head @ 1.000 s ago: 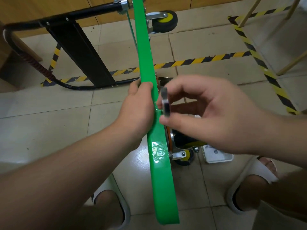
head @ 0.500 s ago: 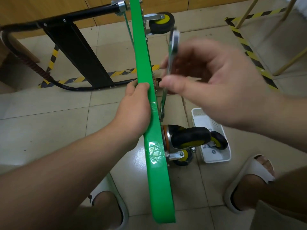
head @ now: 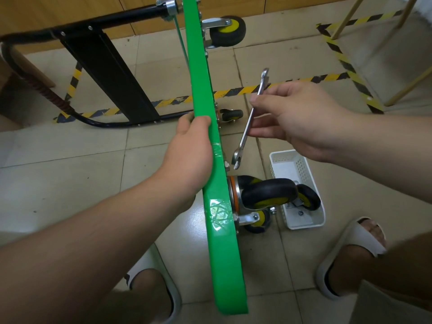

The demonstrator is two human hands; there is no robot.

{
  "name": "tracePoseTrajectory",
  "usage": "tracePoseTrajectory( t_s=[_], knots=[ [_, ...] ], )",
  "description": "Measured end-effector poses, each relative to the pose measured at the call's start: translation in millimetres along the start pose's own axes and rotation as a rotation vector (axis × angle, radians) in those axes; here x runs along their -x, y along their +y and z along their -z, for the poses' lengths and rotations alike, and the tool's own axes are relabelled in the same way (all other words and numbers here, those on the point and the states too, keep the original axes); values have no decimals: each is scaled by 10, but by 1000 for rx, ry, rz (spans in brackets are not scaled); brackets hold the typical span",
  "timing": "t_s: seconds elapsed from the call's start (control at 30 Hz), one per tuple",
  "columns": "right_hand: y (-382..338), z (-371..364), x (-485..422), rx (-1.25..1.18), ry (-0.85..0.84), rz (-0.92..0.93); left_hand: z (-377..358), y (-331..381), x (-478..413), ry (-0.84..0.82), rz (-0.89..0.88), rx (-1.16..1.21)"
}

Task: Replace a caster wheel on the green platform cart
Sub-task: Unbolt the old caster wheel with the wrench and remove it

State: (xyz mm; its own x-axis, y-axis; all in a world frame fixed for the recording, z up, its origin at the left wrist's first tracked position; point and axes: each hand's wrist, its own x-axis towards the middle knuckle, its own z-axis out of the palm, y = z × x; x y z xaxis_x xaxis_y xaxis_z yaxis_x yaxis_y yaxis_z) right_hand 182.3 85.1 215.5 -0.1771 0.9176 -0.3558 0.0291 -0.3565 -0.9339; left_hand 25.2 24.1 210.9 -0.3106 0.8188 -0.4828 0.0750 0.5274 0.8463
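I see the left hand (head: 190,155) gripping the edge of the green platform cart (head: 218,206); the right hand (head: 304,120) pinches a wrench (head: 244,136) in its fingers.

Casters (head: 268,192) and basket (head: 301,166) right of cart (head: 224,253)

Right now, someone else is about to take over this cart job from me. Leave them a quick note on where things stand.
The left hand grips the edge of the green platform, which stands on its side.
The right hand holds the wrench. Its lower end is close to a bolt just above the near caster, but not on it.
A loose caster and a nut lie in the white basket.
Done, it seems: the near caster sits against the underside.
Likely left: tighten its bolts (I cannot tell how tight they are), then set the cart down.
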Motion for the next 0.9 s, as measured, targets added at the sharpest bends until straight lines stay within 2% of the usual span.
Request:
tracePoseTrajectory(
  t_s=[0.5, 0.7, 0.9],
  knots=[
    [63, -192, -149, 22, -77, -28, 2, -3, -11, 17, -13, 0],
    [-56, -241, -72, 127, -152, 123, 15, -7, -20, 8, -17, 1],
    [-92, -213, 121, 205, -249, 351, 4, -25, -32, 17, -39, 19]
  ],
)
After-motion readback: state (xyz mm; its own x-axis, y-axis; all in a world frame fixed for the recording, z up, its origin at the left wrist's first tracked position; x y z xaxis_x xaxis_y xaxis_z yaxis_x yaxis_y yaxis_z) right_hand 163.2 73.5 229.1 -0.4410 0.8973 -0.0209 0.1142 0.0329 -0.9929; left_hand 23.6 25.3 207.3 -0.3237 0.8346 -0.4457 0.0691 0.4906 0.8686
